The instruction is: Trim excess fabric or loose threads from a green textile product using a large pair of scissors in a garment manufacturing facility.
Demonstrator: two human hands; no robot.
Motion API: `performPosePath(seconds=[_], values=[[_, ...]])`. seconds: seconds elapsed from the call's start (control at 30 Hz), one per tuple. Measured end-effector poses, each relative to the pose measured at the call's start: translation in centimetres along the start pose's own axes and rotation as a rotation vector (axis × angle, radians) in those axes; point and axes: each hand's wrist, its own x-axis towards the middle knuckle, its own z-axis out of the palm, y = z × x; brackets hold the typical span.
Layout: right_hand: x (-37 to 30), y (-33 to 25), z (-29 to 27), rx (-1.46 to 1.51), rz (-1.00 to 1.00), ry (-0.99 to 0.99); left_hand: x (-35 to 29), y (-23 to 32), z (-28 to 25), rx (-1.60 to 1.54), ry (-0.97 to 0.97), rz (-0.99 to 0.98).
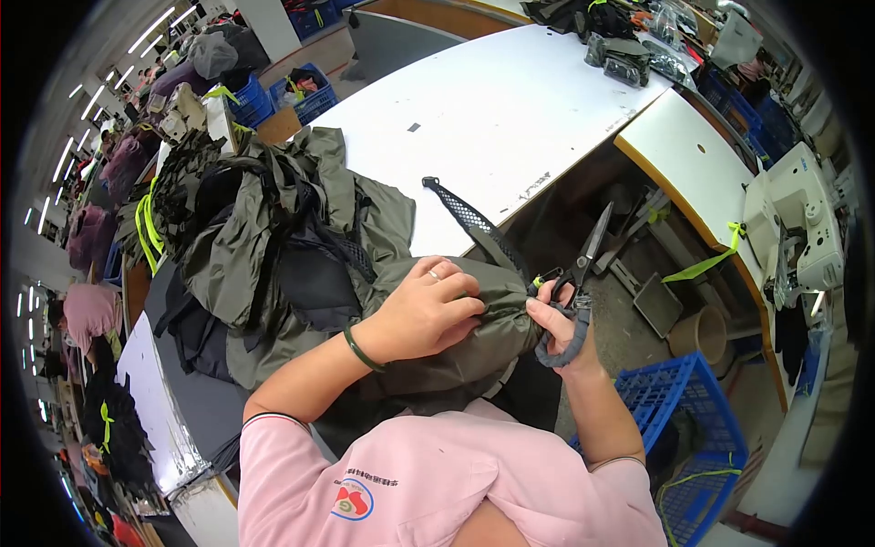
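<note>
An olive-green fabric bag with black mesh straps lies across the table edge in front of me. My left hand rests on it with fingers curled into the cloth; a ring and a dark green bangle are on this arm. My right hand holds scissors whose handle is wrapped in grey padding, blades pointing up and away. Its thumb also presses the bag's gathered end. A mesh strap stretches from the bag onto the white table. My right fingers are partly hidden behind the handle.
More olive and black bags are heaped at left on the white table. A blue plastic crate stands on the floor at lower right. Beyond it are a sewing machine on its table and a round bin.
</note>
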Motion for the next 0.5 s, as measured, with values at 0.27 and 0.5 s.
performPosePath(seconds=[0.27,0.5], values=[[1.1,-0.1,-1.8,-0.349,-0.105,0.055,-0.7,-1.9,-1.0,-0.736,0.125,-0.474],[1.6,-5.6,-0.6,-0.565,-0.55,-0.09,0.0,-1.6,-0.5,-0.895,-0.013,-0.508]])
